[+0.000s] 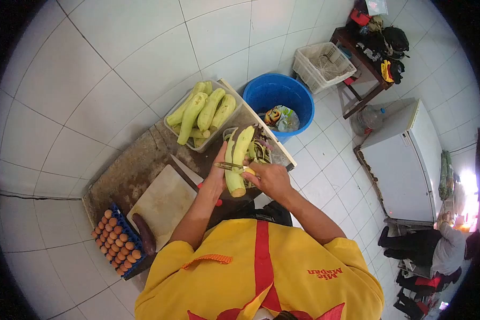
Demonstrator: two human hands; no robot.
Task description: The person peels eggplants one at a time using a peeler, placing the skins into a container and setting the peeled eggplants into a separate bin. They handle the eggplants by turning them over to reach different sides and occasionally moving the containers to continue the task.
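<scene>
In my left hand (218, 162) is a mostly peeled eggplant (240, 152), pale green with dark purple strips of skin near its top. The fingers wrap round its left side. My right hand (270, 178) grips a peeler (248, 170) with a yellowish handle, and its blade lies across the eggplant's lower part. Behind the eggplant, dark and green peelings (261, 152) lie in a container that is partly hidden. A clear plastic tub (201, 149) full of peeled eggplants (194, 111) stands beyond my left hand. One unpeeled purple eggplant (144, 233) rests on the cutting board's left edge.
A knife (184, 172) lies by the white cutting board (162, 200). An egg tray (117, 241) sits at the counter's left end. A blue bin (279, 98) stands past the counter edge. Further off are a white crate (324, 66), a white freezer (405, 165) and another person (445, 250).
</scene>
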